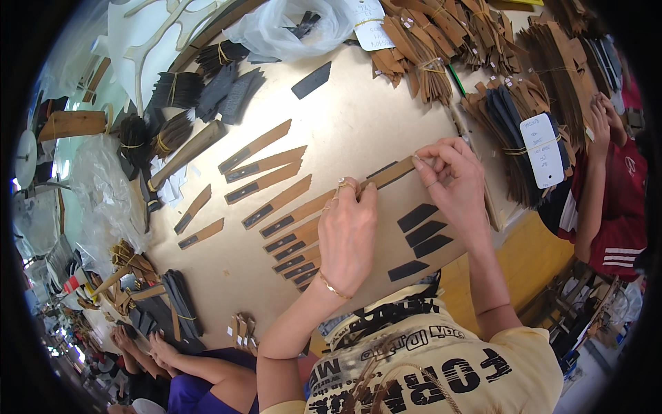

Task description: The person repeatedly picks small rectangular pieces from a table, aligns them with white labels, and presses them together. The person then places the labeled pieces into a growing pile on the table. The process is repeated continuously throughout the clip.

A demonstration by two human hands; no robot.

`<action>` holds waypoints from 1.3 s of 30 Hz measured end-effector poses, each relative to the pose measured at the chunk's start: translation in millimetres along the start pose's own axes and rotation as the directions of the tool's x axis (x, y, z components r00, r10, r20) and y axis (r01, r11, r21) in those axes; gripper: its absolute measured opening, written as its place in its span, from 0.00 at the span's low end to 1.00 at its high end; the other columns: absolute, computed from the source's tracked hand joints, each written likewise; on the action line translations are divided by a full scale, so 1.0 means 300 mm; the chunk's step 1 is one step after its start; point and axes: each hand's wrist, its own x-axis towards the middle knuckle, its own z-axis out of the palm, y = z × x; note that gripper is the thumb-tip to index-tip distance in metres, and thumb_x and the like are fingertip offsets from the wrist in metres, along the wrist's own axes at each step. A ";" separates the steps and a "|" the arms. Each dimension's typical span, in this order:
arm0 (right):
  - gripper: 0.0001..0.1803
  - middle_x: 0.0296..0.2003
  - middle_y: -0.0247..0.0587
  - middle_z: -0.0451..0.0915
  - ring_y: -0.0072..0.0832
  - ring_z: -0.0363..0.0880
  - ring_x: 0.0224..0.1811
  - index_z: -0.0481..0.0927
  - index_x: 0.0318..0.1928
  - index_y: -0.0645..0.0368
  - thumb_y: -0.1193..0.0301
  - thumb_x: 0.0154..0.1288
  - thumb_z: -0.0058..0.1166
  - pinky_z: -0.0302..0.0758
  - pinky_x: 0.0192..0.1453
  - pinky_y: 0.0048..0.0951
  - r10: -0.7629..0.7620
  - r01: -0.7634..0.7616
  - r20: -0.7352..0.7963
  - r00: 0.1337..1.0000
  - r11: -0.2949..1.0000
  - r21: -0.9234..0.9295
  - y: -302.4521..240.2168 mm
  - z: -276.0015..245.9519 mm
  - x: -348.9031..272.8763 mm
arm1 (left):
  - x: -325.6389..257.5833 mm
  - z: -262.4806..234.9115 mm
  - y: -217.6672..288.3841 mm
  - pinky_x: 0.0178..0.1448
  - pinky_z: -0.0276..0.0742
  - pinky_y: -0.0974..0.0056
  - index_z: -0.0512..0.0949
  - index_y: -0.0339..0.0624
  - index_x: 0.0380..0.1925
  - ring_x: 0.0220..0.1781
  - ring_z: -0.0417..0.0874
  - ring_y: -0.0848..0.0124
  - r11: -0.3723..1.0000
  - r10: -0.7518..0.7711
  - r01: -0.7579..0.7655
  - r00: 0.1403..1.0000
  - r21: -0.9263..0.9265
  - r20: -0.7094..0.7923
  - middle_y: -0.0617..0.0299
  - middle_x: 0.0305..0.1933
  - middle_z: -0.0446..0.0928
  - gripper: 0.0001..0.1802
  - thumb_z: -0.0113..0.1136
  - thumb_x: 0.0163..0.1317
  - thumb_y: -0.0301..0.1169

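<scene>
My left hand (pixel 347 234) presses its fingertips on a tan strip with a black patch (pixel 387 173) lying on the brown work board (pixel 358 117). My right hand (pixel 452 178) pinches the far end of the same strip with thumb and fingers. Left of my left hand lie several tan strips with black patches (pixel 276 207) in a row, the nearest ones overlapping below my left wrist. Several loose black pieces (pixel 422 231) lie on the board under my right forearm.
Bundles of tan strips tied with rubber bands (pixel 427 41) and a stack with a white tag (pixel 541 148) crowd the far right. Black bundles (pixel 207 86) and a plastic bag (pixel 289 27) sit far left. One person sits at right (pixel 614 200), another at lower left (pixel 186 372).
</scene>
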 end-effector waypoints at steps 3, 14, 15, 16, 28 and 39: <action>0.08 0.35 0.33 0.75 0.14 0.68 0.27 0.84 0.41 0.64 0.80 0.60 0.64 0.69 0.31 0.18 0.014 -0.014 0.009 1.000 1.000 -0.002 -0.001 -0.003 0.000 | 0.002 -0.003 0.003 0.39 0.79 0.57 0.83 0.38 0.46 0.36 0.82 0.56 1.000 0.007 -0.007 1.000 0.010 -0.013 0.52 0.41 0.76 0.16 0.58 0.57 0.18; 0.06 0.34 0.35 0.72 0.20 0.67 0.25 0.82 0.37 0.65 0.76 0.62 0.64 0.70 0.30 0.23 -0.026 0.026 0.013 1.000 0.999 -0.040 -0.018 0.008 -0.008 | -0.028 0.067 0.044 0.70 0.65 0.49 0.75 0.40 0.57 0.74 0.64 0.49 0.976 0.145 -0.125 0.984 0.177 -0.104 0.43 0.68 0.66 0.23 0.55 0.59 0.23; 0.06 0.36 0.37 0.72 0.22 0.69 0.25 0.81 0.36 0.66 0.75 0.63 0.64 0.72 0.30 0.24 -0.036 0.037 0.022 0.999 0.997 -0.066 -0.019 0.008 -0.007 | -0.035 0.090 0.060 0.72 0.63 0.47 0.73 0.42 0.60 0.74 0.62 0.47 0.982 0.146 -0.137 0.987 0.133 -0.063 0.42 0.69 0.64 0.25 0.54 0.60 0.21; 0.07 0.38 0.39 0.72 0.23 0.71 0.24 0.81 0.36 0.66 0.74 0.64 0.63 0.75 0.29 0.25 -0.038 0.041 0.028 0.999 0.994 -0.097 -0.020 0.008 -0.006 | -0.041 0.111 0.071 0.75 0.61 0.45 0.71 0.43 0.63 0.75 0.61 0.45 0.986 0.143 -0.143 0.990 0.085 -0.005 0.40 0.70 0.62 0.28 0.52 0.60 0.19; 0.08 0.36 0.41 0.73 0.28 0.74 0.26 0.80 0.34 0.67 0.74 0.62 0.64 0.75 0.33 0.28 0.043 -0.036 0.103 0.994 0.997 -0.066 -0.037 -0.008 0.017 | -0.054 0.172 0.089 0.77 0.55 0.42 0.66 0.37 0.68 0.79 0.53 0.42 0.996 0.086 -0.085 0.995 -0.016 0.043 0.37 0.76 0.51 0.34 0.49 0.58 0.14; 0.07 0.35 0.42 0.76 0.33 0.76 0.32 0.81 0.33 0.65 0.74 0.60 0.65 0.75 0.39 0.32 -0.098 0.111 0.141 0.985 0.990 -0.089 -0.022 -0.043 0.045 | -0.059 0.177 0.089 0.77 0.55 0.44 0.67 0.40 0.68 0.79 0.52 0.44 0.997 0.072 -0.073 0.997 0.006 0.036 0.38 0.77 0.50 0.32 0.53 0.60 0.19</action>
